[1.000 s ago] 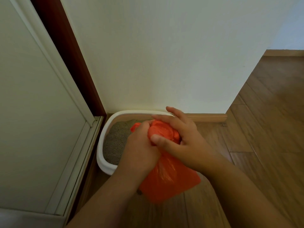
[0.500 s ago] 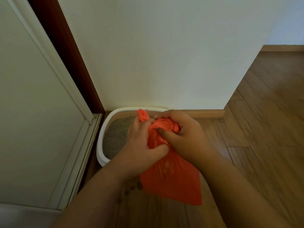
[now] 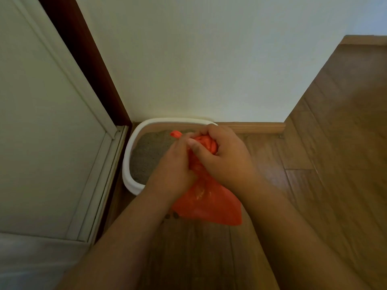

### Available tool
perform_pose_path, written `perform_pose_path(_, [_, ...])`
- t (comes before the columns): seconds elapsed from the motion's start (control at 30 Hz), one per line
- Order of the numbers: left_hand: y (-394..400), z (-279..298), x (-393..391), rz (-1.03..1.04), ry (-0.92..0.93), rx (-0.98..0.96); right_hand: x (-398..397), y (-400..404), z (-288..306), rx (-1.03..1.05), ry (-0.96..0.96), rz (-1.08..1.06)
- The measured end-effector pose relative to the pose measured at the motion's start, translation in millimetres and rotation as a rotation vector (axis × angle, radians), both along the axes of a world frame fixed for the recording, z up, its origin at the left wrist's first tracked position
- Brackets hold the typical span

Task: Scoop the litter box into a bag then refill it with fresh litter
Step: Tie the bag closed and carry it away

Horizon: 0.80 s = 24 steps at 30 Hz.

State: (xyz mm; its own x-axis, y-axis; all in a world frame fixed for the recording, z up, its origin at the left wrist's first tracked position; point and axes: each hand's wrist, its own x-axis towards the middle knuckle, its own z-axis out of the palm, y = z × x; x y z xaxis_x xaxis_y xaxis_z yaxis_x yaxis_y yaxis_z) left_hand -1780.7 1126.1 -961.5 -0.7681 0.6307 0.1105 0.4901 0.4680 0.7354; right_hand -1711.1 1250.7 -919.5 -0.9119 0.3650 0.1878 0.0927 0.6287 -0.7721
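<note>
An orange plastic bag [image 3: 207,204] hangs in front of the white litter box [image 3: 127,164], its lower part bulging. My left hand [image 3: 173,166] grips the bag's twisted neck, and an orange end pokes out above its fingers. My right hand [image 3: 226,155] is curled round the bunched top of the bag. Grey litter [image 3: 150,151] fills the box, which sits on the floor in the corner against the wall. My hands and the bag hide the box's right half.
A pale door panel [image 3: 46,130] with a dark frame stands to the left of the box. A white wall [image 3: 209,59] with a wooden skirting board [image 3: 255,126] runs behind it. Wooden floor [image 3: 335,164] spreads to the right and toward me.
Both hands have kept working the bag's top into a tighter bunch. The right hand's fingers went from spread to curled over it, and an orange end now sticks out above the left hand.
</note>
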Motion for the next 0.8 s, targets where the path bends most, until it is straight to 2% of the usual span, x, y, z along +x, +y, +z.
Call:
perform_pose_path(0.2, [5,2,-10,0.032,0.065,-0.062,-3,5,3,0.102,-0.022,-0.031])
perform_pose_path(0.43, [17,47,-23,0.038,0.082,-0.065,-16,13,43,0.043,-0.038,-0.031])
perform_pose_path(0.6, [24,134,-26,0.032,0.023,-0.109,-18,18,134,0.012,-0.081,-0.048])
perform_pose_path(0.8, [21,293,-22,0.039,0.029,-0.140,-15,18,293,-0.018,-0.090,-0.041])
